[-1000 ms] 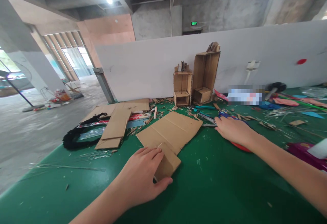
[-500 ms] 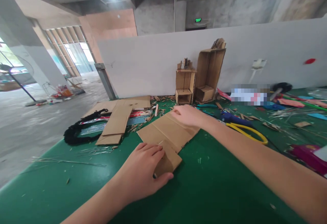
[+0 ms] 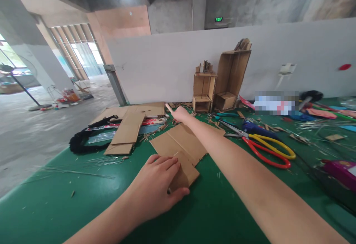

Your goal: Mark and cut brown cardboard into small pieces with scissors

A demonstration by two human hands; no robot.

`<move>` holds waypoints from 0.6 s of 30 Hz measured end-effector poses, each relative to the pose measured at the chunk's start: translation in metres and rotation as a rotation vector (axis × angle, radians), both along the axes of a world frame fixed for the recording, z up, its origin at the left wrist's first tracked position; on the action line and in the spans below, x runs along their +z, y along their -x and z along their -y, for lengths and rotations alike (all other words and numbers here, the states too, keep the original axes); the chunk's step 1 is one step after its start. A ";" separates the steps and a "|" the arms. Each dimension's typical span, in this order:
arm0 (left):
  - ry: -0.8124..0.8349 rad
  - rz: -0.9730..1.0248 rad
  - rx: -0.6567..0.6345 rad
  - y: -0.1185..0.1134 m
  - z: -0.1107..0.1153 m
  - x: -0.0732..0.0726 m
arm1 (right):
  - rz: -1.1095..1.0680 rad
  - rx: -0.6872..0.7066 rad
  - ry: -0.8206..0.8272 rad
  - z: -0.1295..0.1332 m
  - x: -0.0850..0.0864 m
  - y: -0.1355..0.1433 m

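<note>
My left hand (image 3: 158, 181) lies over the near flap of a creased cardboard sheet (image 3: 169, 140), fingers bent on top and thumb at its near edge. The hand presses the cardboard to the green table (image 3: 91, 214). Farther out, my right hand (image 3: 180, 114) is above small scraps beyond the sheet. Its fingers are mostly curled, and a slim pale stick (image 3: 168, 107) appears to jut from them toward the back left. The right forearm covers part of the sheet. Two open cardboard boxes (image 3: 203, 88) stand behind, one taller.
Left of the sheet lie cardboard strips (image 3: 126, 129) and a fuzzy black coil (image 3: 75, 144). On the right are scissors (image 3: 267, 151) with red and yellow handles, pliers (image 3: 226, 115), a blue tool (image 3: 253, 127) and a purple box (image 3: 339, 171). A white partition (image 3: 155, 69) stands behind.
My right hand has moved from the sheet's far edge leftward and away, over the scraps, where a pale stick lay before. The left hand stays on the cardboard. The view has shifted slightly.
</note>
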State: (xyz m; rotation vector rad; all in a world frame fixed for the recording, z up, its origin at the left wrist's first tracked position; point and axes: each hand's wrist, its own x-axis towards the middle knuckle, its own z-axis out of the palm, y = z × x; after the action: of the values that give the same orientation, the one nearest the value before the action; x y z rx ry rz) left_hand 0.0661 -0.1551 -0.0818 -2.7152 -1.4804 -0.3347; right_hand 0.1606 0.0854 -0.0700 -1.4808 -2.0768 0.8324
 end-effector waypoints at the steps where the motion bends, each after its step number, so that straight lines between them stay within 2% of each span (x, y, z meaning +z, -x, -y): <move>1: -0.007 0.002 0.002 0.000 0.001 0.000 | -0.017 -0.010 -0.008 -0.001 0.001 -0.005; 6: -0.060 -0.026 0.025 -0.002 0.001 0.009 | -0.031 -0.003 -0.137 0.006 0.000 -0.035; 10: 0.042 -0.181 -0.034 -0.007 -0.008 0.030 | 0.023 0.083 -0.221 0.015 -0.003 -0.053; 14: 0.128 -0.393 -0.077 -0.021 -0.018 0.050 | 0.126 0.110 -0.356 0.026 -0.004 -0.060; 18: 0.156 -0.430 -0.141 -0.033 -0.021 0.052 | 0.201 0.062 -0.475 0.037 -0.007 -0.063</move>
State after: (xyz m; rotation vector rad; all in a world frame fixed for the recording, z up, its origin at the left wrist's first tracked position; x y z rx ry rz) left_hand 0.0993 -0.1342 -0.0294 -2.7709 -1.2447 0.3591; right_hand 0.2234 0.0488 -0.0765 -1.2804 -2.2691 0.1849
